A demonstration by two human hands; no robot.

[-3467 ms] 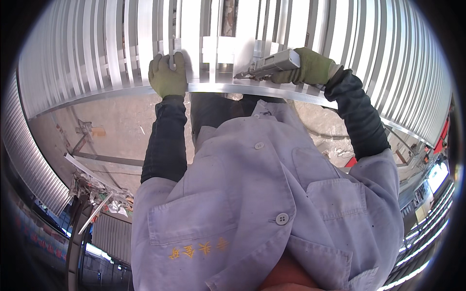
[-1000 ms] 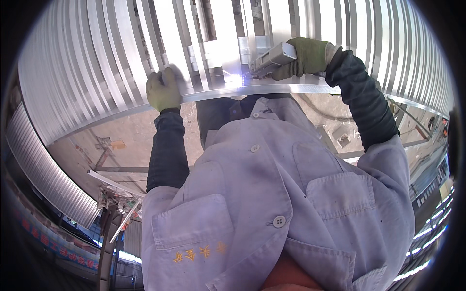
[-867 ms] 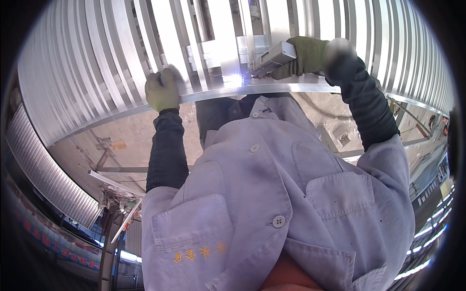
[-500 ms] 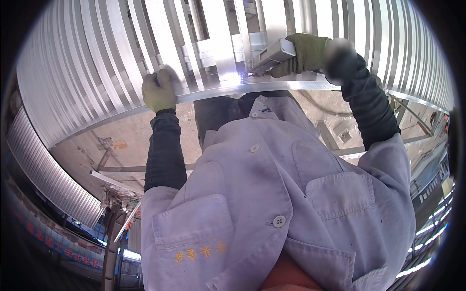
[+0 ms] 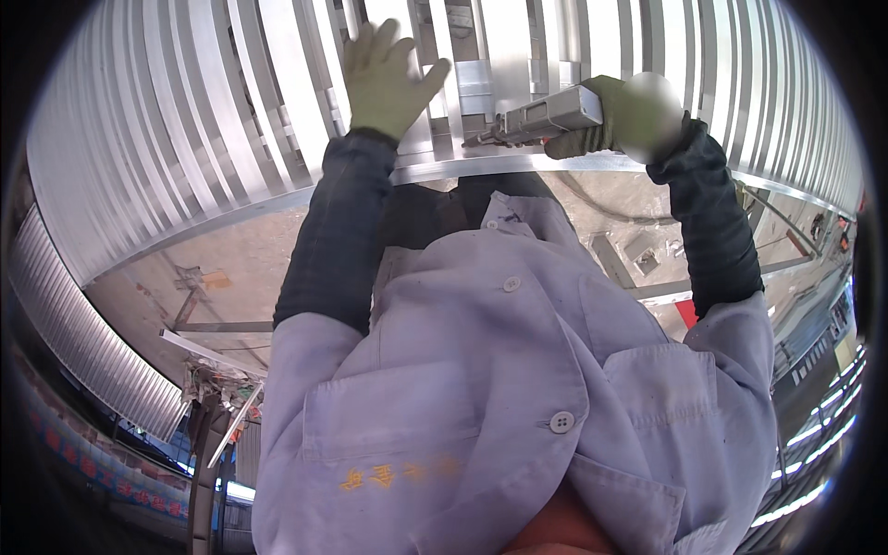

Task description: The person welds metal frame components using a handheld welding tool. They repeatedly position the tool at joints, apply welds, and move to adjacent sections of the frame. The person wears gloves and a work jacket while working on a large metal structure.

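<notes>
My left hand (image 5: 388, 88), in a green work glove, is over the silvery metal slats (image 5: 507, 46) with its fingers spread and nothing held. I cannot tell whether it touches them. My right hand (image 5: 606, 118), gloved the same way, is wrapped round a grey boxy handheld welding gun (image 5: 548, 115). The gun's narrow tip points left, close to where a slat meets the long metal rail (image 5: 453, 168) along the near edge. No light shows at the tip. Part of the right glove and wrist is blurred out.
Rows of parallel slats spread left and right with gaps between them. Below the rail, the concrete floor (image 5: 250, 245) carries a dark cable (image 5: 610, 208) and metal frame bars. Another stack of ribbed metal (image 5: 88, 324) stands at the far left.
The bright light at the gun's tip has gone out. My left hand has let go of the rail's edge and moved up and right, fingers opening. The gun has shifted slightly right.
</notes>
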